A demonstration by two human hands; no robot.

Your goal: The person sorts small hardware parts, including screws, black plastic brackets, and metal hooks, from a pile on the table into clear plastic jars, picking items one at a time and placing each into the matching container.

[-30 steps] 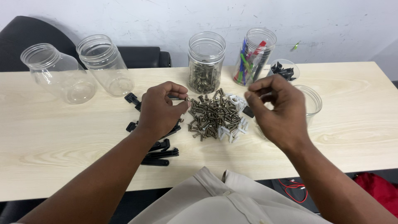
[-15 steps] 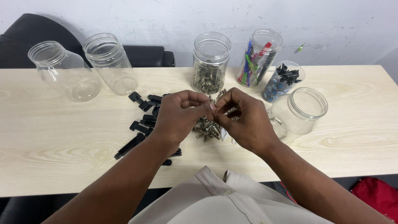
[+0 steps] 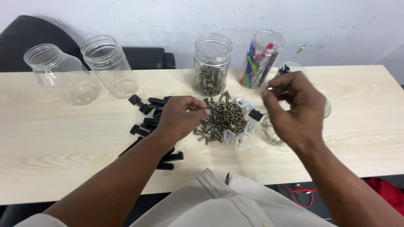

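A heap of brass-coloured screws (image 3: 223, 120) lies mid-table, with white plastic anchors (image 3: 242, 133) along its right side. My left hand (image 3: 180, 118) rests at the heap's left edge, its fingers pinched on a screw. My right hand (image 3: 292, 108) is raised to the right of the heap, thumb and forefinger pinching a small screw (image 3: 269, 88). A clear jar partly filled with screws (image 3: 211, 65) stands just behind the heap. Black plastic clips (image 3: 148, 113) lie under and left of my left hand.
Two empty clear jars (image 3: 110, 66) (image 3: 59, 73) stand at the back left. A jar of coloured pens (image 3: 261, 59) and a jar with black pieces (image 3: 289, 69) stand back right. Another clear jar (image 3: 326, 107) lies partly hidden behind my right hand. A black chair is behind the table.
My hands met over the screw heap half a second ago and have since parted. The right hand rose to the right with a screw; the left stayed at the heap.
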